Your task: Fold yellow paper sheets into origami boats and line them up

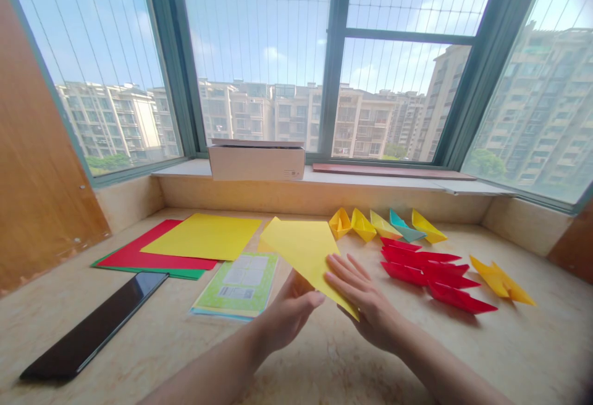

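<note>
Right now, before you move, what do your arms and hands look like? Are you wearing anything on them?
Nothing covers them. The bare left forearm and bare right forearm show no sleeves, watch or bracelet. The bare left hand and bare right hand wear no gloves, and each has slim fingers.

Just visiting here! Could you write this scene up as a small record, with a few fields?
Left hand: touches yellow paper
Right hand: touches the same paper
Nearby: folded yellow paper boats, folded red paper boats
Also present: red sheet, yellow sheet, black phone, cardboard box
</note>
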`<state>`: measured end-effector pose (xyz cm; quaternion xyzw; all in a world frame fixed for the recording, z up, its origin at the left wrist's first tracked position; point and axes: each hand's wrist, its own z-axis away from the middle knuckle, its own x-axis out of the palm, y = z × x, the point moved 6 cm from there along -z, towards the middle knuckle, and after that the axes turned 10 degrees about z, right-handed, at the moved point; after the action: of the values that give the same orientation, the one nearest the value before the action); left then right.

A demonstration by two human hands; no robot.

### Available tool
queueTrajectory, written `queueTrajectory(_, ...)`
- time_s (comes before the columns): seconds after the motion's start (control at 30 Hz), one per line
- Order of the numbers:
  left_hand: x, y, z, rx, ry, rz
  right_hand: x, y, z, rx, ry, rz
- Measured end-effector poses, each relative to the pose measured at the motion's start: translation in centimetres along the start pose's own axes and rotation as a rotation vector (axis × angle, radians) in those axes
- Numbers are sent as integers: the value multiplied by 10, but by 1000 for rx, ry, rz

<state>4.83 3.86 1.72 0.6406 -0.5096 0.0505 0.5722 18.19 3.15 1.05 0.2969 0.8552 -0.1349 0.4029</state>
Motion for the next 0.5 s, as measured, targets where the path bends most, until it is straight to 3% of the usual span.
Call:
queueTrajectory(0.1, 0, 0, 0, -21, -21, 39, 2, -7, -2, -18, -91, 53)
queueTrajectory(0.27, -29, 6, -4, 147, 392, 1, 11, -13, -1, -28, -234, 41)
queueTrajectory(0.37, -36, 8, -6, 196, 518, 38, 9, -7, -2, 79, -60, -9)
queueTrajectory(0.5, -31, 1, -6, 124, 450, 150, 2, 10, 1, 413, 266, -248)
